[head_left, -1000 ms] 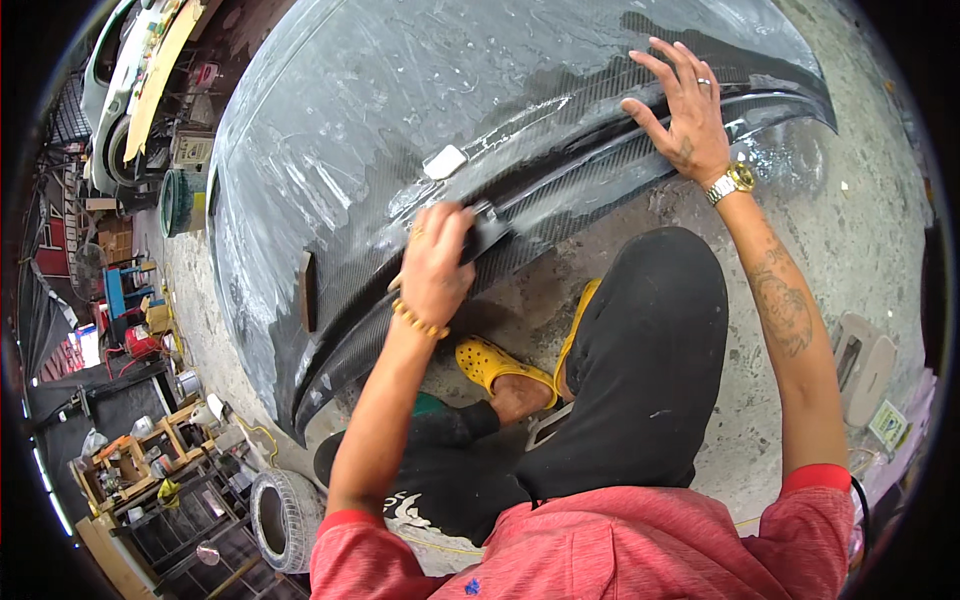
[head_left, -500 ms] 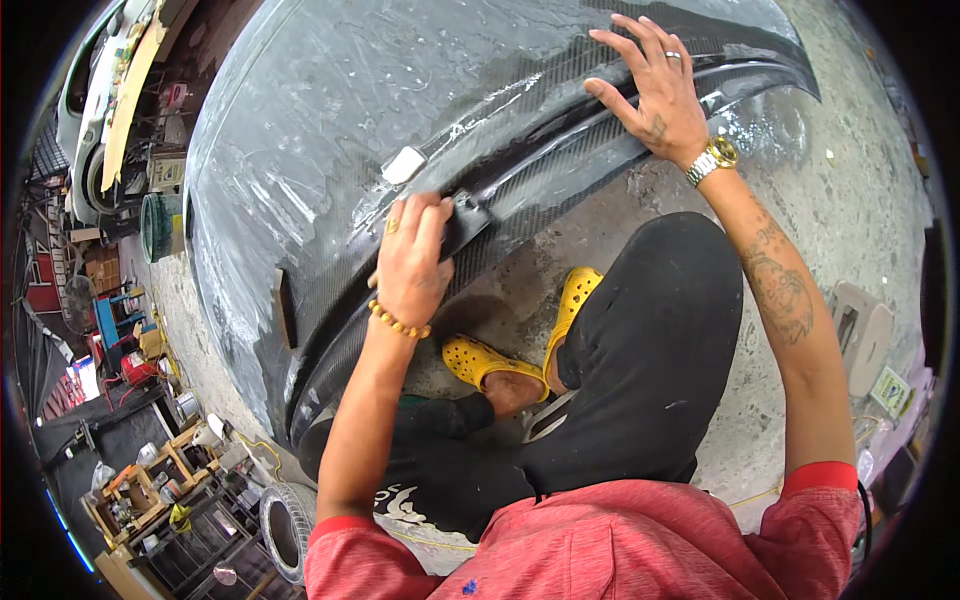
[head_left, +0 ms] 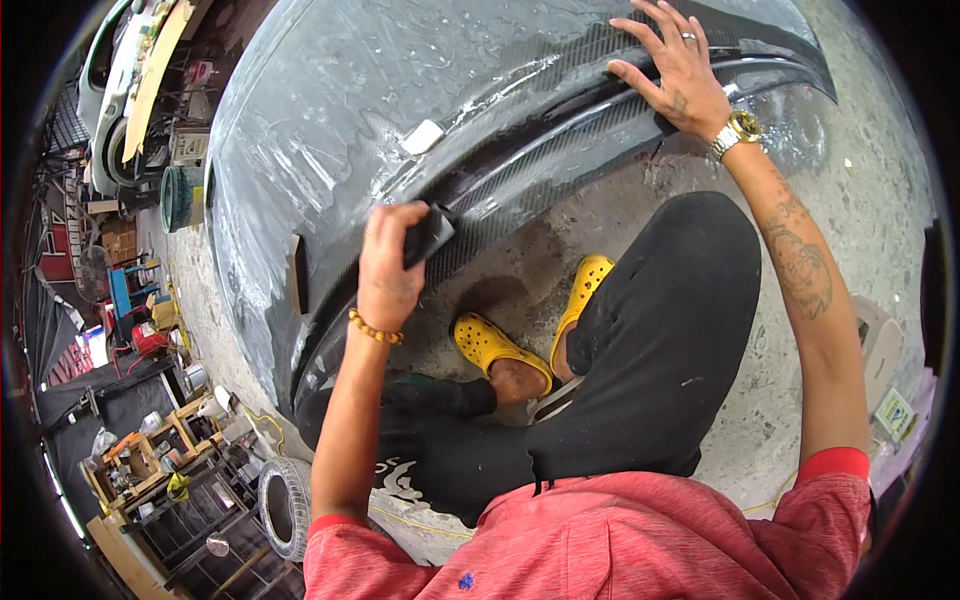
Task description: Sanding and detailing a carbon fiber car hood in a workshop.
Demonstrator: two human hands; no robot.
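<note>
A large dark carbon-weave car body panel (head_left: 330, 130), wet and streaked with white residue, fills the upper part of the head view. My left hand (head_left: 388, 265) grips a dark sanding block (head_left: 430, 235) pressed against the panel's lower lip. My right hand (head_left: 680, 70), with a ring and a gold watch, lies flat with spread fingers on the panel's upper right edge. A small white block (head_left: 423, 136) rests on the panel between both hands.
I crouch on wet concrete (head_left: 800, 170) in black trousers and yellow clogs (head_left: 495, 345). A tyre (head_left: 285, 505) lies at lower left beside wooden racks (head_left: 150, 465). Another car body (head_left: 115, 90) and a green bucket (head_left: 180, 197) stand at upper left.
My left hand has slid the sanding block along the panel's lip toward the lower left. My right hand stays planted on the upper edge. The view has shifted slightly.
</note>
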